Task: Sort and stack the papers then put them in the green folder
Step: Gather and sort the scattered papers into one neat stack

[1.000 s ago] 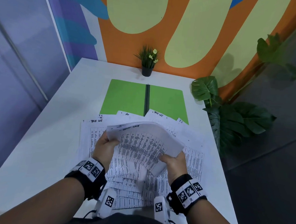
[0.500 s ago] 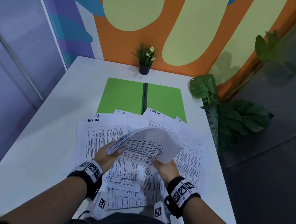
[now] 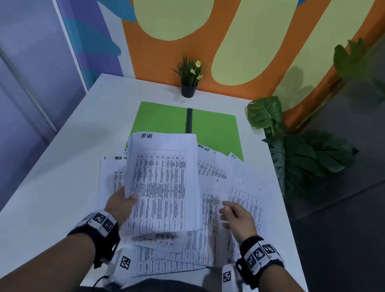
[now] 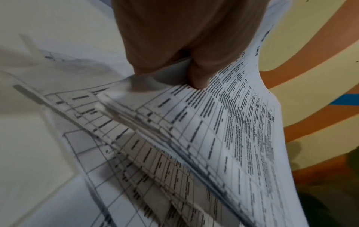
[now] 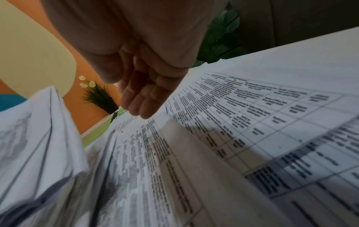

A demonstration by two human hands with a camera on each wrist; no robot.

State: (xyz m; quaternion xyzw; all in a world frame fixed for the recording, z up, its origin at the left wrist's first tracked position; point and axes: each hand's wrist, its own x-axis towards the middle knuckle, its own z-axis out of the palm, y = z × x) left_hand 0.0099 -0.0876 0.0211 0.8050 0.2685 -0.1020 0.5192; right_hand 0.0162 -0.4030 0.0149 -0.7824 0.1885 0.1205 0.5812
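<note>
My left hand (image 3: 125, 200) grips the left edge of a stack of printed papers (image 3: 162, 182), thumb on top, and holds it lifted above the table. The left wrist view shows the thumb (image 4: 198, 76) pinching that stack (image 4: 223, 130). My right hand (image 3: 232, 213) hovers just right of the stack with its fingers relaxed and holds nothing; its fingers (image 5: 139, 98) hang over loose sheets (image 5: 252, 116). More loose papers (image 3: 243, 189) lie spread on the white table (image 3: 56, 182). The green folder (image 3: 166, 119) lies open behind them, partly covered by paper.
A small potted plant (image 3: 189, 78) stands at the table's far edge against the orange wall. A large leafy plant (image 3: 299, 150) stands on the floor off the table's right side. The table's right edge (image 3: 280, 207) runs close to my right hand.
My right hand has let go of the stack and moved right. The left hand alone now holds the stack, which has turned upright and flattened out.
</note>
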